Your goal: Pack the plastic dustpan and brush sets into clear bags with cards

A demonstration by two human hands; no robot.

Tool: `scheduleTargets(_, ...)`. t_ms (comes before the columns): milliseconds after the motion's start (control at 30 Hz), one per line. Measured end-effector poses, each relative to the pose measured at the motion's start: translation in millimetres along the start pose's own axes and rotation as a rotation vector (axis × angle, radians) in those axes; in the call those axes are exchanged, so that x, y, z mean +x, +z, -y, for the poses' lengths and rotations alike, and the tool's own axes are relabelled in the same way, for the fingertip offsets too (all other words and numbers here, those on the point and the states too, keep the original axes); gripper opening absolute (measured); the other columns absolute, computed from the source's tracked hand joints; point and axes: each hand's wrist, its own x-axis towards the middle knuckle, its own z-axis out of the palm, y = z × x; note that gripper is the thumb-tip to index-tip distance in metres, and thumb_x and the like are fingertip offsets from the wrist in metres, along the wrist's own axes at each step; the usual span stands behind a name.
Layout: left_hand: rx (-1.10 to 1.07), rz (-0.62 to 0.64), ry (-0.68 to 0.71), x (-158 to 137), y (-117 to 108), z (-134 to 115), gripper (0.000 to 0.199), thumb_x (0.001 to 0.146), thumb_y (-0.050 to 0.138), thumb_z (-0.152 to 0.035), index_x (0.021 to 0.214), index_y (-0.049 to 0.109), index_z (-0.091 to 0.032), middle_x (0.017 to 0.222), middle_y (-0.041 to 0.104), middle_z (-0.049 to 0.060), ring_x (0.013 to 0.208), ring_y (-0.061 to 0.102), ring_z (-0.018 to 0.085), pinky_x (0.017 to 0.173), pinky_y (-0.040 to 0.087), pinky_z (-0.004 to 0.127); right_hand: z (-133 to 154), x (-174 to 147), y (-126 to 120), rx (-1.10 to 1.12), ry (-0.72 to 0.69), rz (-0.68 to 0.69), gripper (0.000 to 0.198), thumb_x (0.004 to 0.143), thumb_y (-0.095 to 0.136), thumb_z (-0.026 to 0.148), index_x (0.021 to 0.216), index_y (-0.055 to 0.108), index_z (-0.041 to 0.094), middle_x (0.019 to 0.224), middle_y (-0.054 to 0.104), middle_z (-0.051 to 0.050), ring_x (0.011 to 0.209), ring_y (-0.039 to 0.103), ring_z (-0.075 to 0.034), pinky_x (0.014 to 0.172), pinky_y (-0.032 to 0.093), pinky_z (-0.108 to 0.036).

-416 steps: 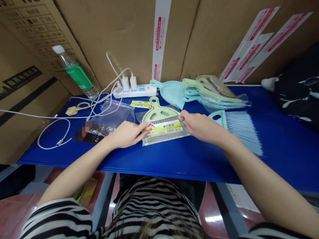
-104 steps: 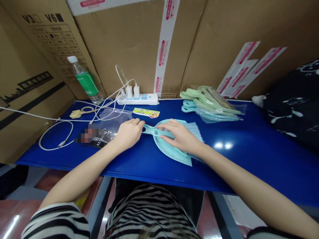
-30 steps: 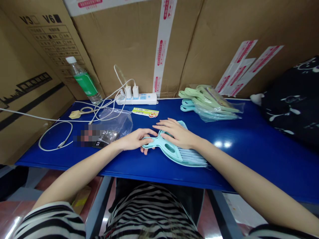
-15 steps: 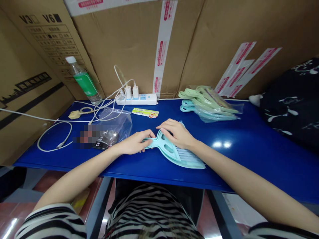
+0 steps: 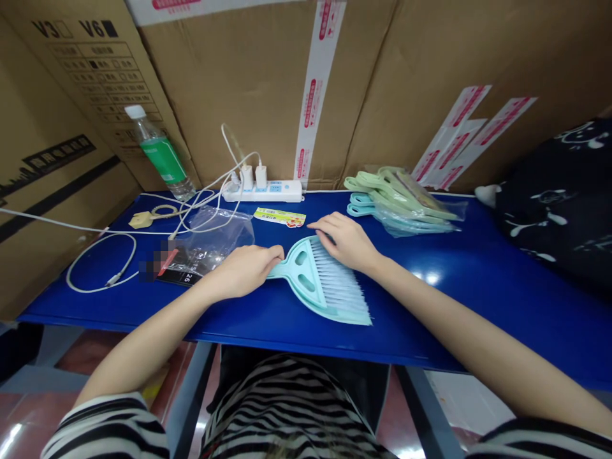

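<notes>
A light-blue hand brush [image 5: 306, 274] lies over a matching dustpan [image 5: 345, 314] on the blue table, bristles pointing right. My left hand [image 5: 251, 268] is closed around the handle end at the left; its fingers hide most of the handles. By the upper edge of the bristles is my right hand [image 5: 347, 241], fingers stretched out and holding nothing. Whether its fingertips touch the dustpan rim I cannot tell. Beyond it, several green and blue brush-and-dustpan sets [image 5: 401, 201] in clear plastic lie stacked.
A white power strip [image 5: 282, 190] with chargers and tangled white cables stands at the back. Left are a water bottle [image 5: 165, 156], a clear plastic bag [image 5: 224, 229] and a dark package [image 5: 184, 268]. A green-yellow label card [image 5: 280, 217] lies centrally; a dark patterned bag [image 5: 559, 191] stands right.
The brush and dustpan have shifted slightly left with my left hand and turned, showing more bristles. My right hand has moved up off the brush head.
</notes>
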Motion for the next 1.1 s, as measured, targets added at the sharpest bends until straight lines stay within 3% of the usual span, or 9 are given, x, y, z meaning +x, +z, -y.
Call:
scheduleTargets(133, 0.182, 0.018, -0.081, 2, -2, 4, 0.027, 0.095, 0.029, -0.024, 0.092, 0.055, -0.02, 0.073, 0.061, 0.003, 0.069, 0.059, 0.019, 0.063, 0.042, 0.028, -19, 19, 3, -0.063, -0.045, 0.085, 0.04, 0.091, 0.035, 0.017, 0.112, 0.07, 0.019, 0.101, 0.069, -0.013, 0.091, 0.055, -0.028, 0.078, 0.045, -0.044)
scheduleTargets(233, 0.229, -0.002, -0.057, 5, 1, 5, 0.025, 0.092, 0.03, -0.018, 0.092, 0.055, -0.018, 0.077, 0.063, 0.006, 0.073, 0.06, 0.02, 0.067, 0.044, 0.03, -27, 36, 6, -0.092, -0.097, 0.155, 0.035, 0.091, 0.041, 0.018, 0.109, 0.071, 0.022, 0.104, 0.07, -0.011, 0.094, 0.054, -0.028, 0.077, 0.044, -0.043)
scheduleTargets(367, 0.237, -0.029, 0.014, 7, 4, 5, 0.024, 0.09, 0.032, -0.013, 0.089, 0.055, -0.017, 0.081, 0.063, 0.007, 0.078, 0.06, 0.02, 0.072, 0.046, 0.031, -25, 56, 8, -0.143, -0.176, 0.227, 0.025, 0.088, 0.051, 0.017, 0.095, 0.074, 0.022, 0.1, 0.072, -0.009, 0.095, 0.055, -0.026, 0.078, 0.043, -0.04)
scheduleTargets(500, 0.238, -0.011, 0.009, 7, 3, 4, 0.024, 0.09, 0.032, -0.012, 0.09, 0.055, -0.016, 0.083, 0.064, 0.008, 0.08, 0.061, 0.021, 0.074, 0.048, 0.034, -18, 62, 5, -0.181, -0.201, 0.215, 0.026, 0.089, 0.047, 0.016, 0.082, 0.072, 0.022, 0.09, 0.073, -0.009, 0.091, 0.057, -0.025, 0.075, 0.041, -0.038)
scheduleTargets(700, 0.258, 0.001, 0.002, 8, 7, 4, 0.025, 0.084, 0.033, -0.005, 0.09, 0.054, -0.017, 0.084, 0.064, 0.009, 0.081, 0.061, 0.021, 0.075, 0.048, 0.033, -13, 42, -19, -0.158, -0.156, 0.186, 0.026, 0.09, 0.042, 0.021, 0.084, 0.067, 0.018, 0.085, 0.07, -0.011, 0.081, 0.061, -0.024, 0.074, 0.042, -0.038)
scheduleTargets(867, 0.228, -0.009, 0.014, 8, 7, 7, 0.023, 0.085, 0.033, -0.008, 0.089, 0.053, -0.018, 0.082, 0.064, 0.007, 0.077, 0.06, 0.02, 0.071, 0.048, 0.031, -11, 10, -45, -0.01, -0.138, 0.204, 0.026, 0.09, 0.039, 0.025, 0.085, 0.064, 0.022, 0.085, 0.069, -0.009, 0.078, 0.061, -0.022, 0.072, 0.045, -0.036)
scheduleTargets(1100, 0.193, 0.007, -0.024, 9, 7, 7, 0.024, 0.09, 0.029, -0.013, 0.092, 0.052, -0.018, 0.088, 0.065, 0.007, 0.077, 0.061, 0.02, 0.069, 0.046, 0.031, 6, -21, -58, 0.318, -0.094, 0.362, 0.026, 0.093, 0.04, 0.036, 0.085, 0.061, 0.022, 0.095, 0.07, -0.008, 0.087, 0.063, -0.021, 0.078, 0.048, -0.035)
